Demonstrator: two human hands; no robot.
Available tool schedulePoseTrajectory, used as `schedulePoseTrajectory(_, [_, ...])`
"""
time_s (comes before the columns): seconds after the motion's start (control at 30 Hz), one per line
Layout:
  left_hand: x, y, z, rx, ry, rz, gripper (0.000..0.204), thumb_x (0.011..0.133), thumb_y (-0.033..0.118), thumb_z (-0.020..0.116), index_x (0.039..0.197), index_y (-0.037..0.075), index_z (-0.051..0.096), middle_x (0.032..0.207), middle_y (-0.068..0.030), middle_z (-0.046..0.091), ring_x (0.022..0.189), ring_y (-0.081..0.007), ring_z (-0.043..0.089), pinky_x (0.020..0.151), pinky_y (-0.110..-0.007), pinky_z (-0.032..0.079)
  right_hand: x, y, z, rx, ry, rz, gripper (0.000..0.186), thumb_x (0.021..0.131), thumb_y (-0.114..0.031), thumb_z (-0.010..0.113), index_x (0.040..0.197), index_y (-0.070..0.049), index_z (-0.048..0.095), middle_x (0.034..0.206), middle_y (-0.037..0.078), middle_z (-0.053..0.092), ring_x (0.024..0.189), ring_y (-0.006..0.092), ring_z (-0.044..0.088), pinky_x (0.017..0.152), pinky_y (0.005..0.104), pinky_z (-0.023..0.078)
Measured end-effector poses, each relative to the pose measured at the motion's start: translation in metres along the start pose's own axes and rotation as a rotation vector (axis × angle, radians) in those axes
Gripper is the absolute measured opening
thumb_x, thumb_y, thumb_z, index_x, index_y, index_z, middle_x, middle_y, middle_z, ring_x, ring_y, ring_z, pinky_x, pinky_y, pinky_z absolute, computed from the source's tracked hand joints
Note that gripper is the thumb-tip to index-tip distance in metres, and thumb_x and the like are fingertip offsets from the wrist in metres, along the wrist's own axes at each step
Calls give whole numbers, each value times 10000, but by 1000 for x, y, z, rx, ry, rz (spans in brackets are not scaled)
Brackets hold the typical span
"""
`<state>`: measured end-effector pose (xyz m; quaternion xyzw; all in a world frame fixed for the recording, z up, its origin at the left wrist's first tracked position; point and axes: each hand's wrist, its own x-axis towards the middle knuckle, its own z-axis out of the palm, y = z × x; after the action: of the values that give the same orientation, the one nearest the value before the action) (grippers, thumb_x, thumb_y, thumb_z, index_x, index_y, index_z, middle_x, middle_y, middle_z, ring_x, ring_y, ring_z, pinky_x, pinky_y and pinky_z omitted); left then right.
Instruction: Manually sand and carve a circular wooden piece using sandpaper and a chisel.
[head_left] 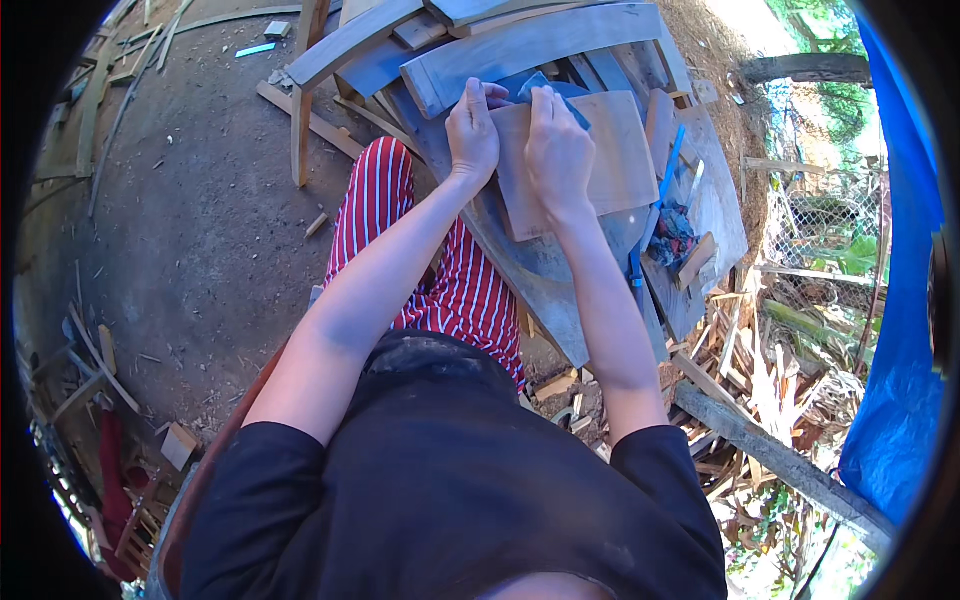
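A flat brown wooden board [615, 160] lies on a grey curved plank [540, 265] of the bench in front of me. My left hand [472, 130] presses down on the board's left edge, fingers closed over it. My right hand [557, 145] rests on the board's middle and grips a folded blue sheet [540, 85], which looks like sandpaper, against the board's far edge. Both forearms reach up from the lower edge. My red-and-white striped trouser leg [390, 210] shows under the left arm.
A blue-handled tool [668, 170] and a dark blue-and-red cloth [672, 235] lie right of the board. Grey curved planks [530, 45] are stacked at the far side. Wood scraps [760, 370] litter the right; dirt floor [190, 220] lies left. A blue tarp [900, 300] hangs at far right.
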<state>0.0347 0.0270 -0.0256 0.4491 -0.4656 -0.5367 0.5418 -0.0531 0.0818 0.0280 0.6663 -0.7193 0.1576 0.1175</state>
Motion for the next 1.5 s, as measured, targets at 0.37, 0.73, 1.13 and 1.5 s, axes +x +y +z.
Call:
schedulePoseTrajectory(0.37, [-2, -14, -2, -66, 21, 55, 497, 1070, 397, 286, 1027, 27, 615, 773, -117, 690, 737, -198, 673, 736, -318, 505, -83, -29, -42, 44, -40, -28, 399, 876, -8, 519, 1275, -12, 534, 1219, 199, 629, 1093, 328, 637, 856, 394, 546])
schedulePoseTrajectory(0.73, [4, -18, -9, -19, 29, 45, 497, 1069, 407, 268, 1095, 41, 602, 776, -106, 688, 748, -171, 648, 748, -290, 492, -38, -27, -14, 108, -11, -28, 385, 860, -57, 549, 1236, 24, 557, 1241, 198, 617, 1159, 299, 610, 929, 376, 517])
schedulePoseTrajectory(1.13, [1, -11, -2, 3, 13, 38, 534, 1071, 425, 257, 1097, 26, 611, 787, -89, 666, 752, -139, 614, 751, -265, 476, 1, -10, 6, 141, 66, 20, 370, 894, -33, 498, 1260, -1, 549, 1216, 216, 623, 1064, 348, 641, 830, 402, 549])
schedulePoseTrajectory(1.5, [0, -14, -2, -62, 51, 65, 453, 1069, 386, 280, 1079, 49, 582, 734, -111, 692, 716, -200, 668, 720, -313, 503, -94, -32, -43, 124, -33, -49, 444, 865, -57, 595, 1304, -26, 534, 1231, 196, 619, 1082, 345, 635, 881, 411, 529])
